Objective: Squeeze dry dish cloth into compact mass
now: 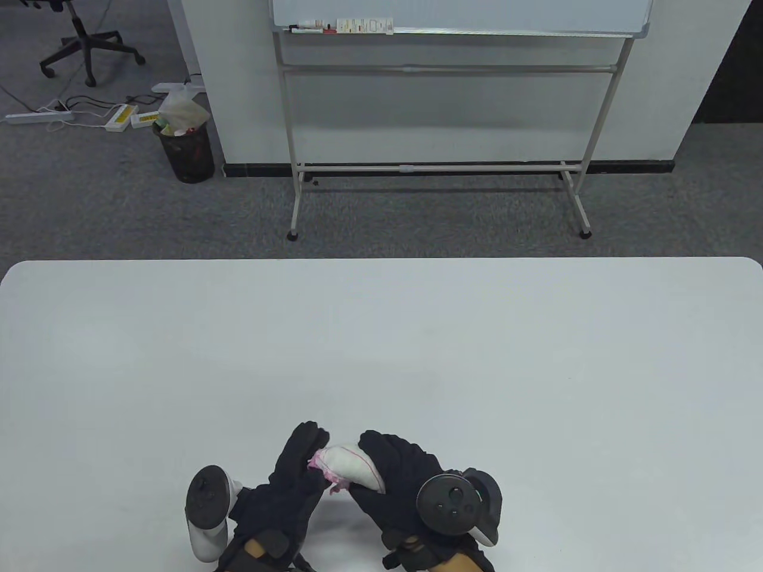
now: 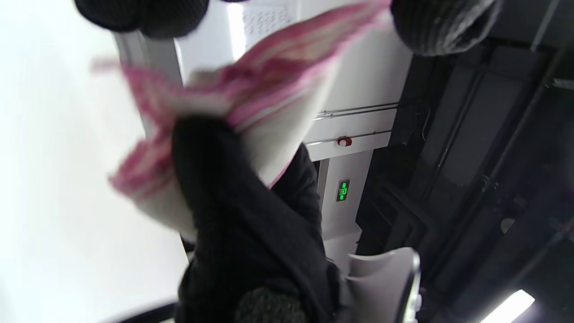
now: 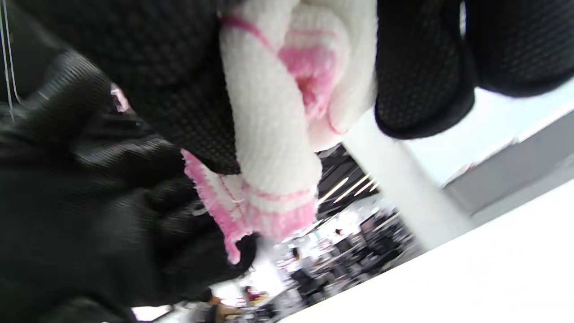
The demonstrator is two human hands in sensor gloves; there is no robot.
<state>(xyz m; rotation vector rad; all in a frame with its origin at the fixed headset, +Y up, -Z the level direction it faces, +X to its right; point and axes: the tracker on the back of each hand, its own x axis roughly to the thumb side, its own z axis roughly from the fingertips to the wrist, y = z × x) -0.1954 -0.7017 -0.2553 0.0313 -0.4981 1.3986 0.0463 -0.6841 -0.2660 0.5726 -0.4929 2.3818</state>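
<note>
A white dish cloth (image 1: 349,466) with pink stripes and pink fringe is bunched into a small wad between both hands, near the front edge of the white table (image 1: 381,345). My left hand (image 1: 301,462) presses against its left side, fingers curled over the pink end. My right hand (image 1: 390,471) grips the right part of the wad. In the left wrist view the cloth (image 2: 264,89) shows blurred with the right hand's glove (image 2: 242,215) over it. In the right wrist view the rolled cloth (image 3: 278,116) sits squeezed between black gloved fingers (image 3: 421,72).
Behind the table stand a whiteboard on a metal frame (image 1: 441,167), a black waste bin (image 1: 185,149) and an office chair (image 1: 83,42) on grey carpet.
</note>
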